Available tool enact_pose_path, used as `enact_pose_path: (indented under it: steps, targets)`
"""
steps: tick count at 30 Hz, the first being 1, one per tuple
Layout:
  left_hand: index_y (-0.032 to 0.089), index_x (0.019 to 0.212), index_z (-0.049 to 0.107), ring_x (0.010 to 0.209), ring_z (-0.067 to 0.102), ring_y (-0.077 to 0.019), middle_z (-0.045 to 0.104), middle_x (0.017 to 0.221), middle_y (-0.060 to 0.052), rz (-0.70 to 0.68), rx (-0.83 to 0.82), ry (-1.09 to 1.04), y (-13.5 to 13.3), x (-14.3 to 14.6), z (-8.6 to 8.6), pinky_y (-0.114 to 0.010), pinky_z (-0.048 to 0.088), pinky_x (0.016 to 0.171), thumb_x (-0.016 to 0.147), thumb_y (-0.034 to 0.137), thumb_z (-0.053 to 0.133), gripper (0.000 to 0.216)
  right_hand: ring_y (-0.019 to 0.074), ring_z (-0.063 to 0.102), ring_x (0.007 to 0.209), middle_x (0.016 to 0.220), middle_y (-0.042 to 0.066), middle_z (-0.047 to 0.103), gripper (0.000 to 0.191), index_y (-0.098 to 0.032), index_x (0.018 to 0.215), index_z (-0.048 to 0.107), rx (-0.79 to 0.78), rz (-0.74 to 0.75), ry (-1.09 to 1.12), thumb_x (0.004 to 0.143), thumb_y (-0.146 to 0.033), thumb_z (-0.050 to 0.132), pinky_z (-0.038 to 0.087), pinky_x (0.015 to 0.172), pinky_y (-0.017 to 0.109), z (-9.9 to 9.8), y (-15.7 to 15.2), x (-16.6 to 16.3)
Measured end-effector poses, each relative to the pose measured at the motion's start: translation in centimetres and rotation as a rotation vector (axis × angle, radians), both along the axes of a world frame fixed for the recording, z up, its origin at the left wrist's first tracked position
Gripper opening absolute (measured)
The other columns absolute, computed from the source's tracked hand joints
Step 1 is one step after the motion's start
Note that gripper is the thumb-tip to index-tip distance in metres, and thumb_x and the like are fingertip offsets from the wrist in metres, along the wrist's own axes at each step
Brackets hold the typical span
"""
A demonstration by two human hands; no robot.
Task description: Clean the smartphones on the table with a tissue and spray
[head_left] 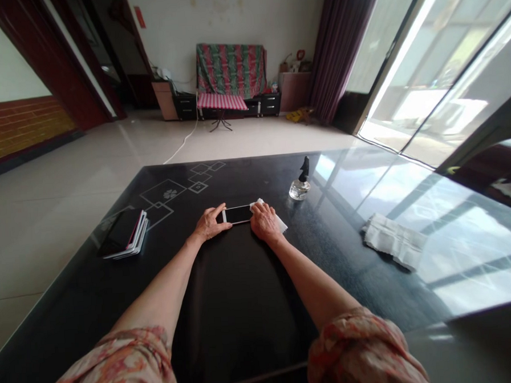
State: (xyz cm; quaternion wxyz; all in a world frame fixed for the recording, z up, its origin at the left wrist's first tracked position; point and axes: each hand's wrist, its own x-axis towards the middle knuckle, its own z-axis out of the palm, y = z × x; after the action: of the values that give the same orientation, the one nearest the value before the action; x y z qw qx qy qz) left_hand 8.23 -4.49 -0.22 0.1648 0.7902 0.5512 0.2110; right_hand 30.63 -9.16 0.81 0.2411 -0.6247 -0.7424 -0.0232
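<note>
A white-framed smartphone (238,214) with a dark screen lies sideways on the black tabletop (236,307). My left hand (209,223) grips its left end, thumb on the near edge and fingers on the far edge. Over the phone's right end, my right hand (264,220) presses a white cloth (282,224), its fingers bent onto it. Most of the cloth is hidden under that hand. Beyond my right hand stands a clear spray bottle (299,189) with a black trigger head.
At the left lies a stack of phones or tablets (127,235). A folded grey-white cloth (394,240) rests on the right side. Across the tiled floor (150,140) are a covered television shape (232,70) and a stool with a striped top (220,102).
</note>
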Motion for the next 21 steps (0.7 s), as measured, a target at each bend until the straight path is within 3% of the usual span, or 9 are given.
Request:
enact_pose_path:
  steps: [10, 21]
  targets:
    - [0.026, 0.142, 0.042, 0.13, 0.044, -0.0289, 0.056, 0.134, -0.006, -0.013, 0.037, -0.016, 0.2, 0.1, -0.3, -0.041, 0.04, 0.107, 0.069, 0.048, 0.07, 0.081, 0.0244, 0.038, 0.127, 0.134, 0.008, 0.052, 0.034, -0.019, 0.122, 0.056, 0.03, 0.062, -0.024, 0.092, -0.022, 0.039, 0.026, 0.105, 0.038, -0.1, -4.9, -0.4]
    - [0.026, 0.142, 0.042, 0.129, 0.045, -0.0292, 0.057, 0.133, -0.006, -0.002, 0.074, -0.004, 0.6, 0.0, -1.0, -0.04, 0.043, 0.104, 0.069, 0.047, 0.073, 0.082, 0.0262, 0.042, 0.121, 0.128, 0.01, 0.056, 0.032, -0.019, 0.117, 0.057, 0.037, 0.048, -0.028, 0.092, -0.021, 0.037, 0.028, 0.103, 0.04, -0.2, -1.6, -0.9]
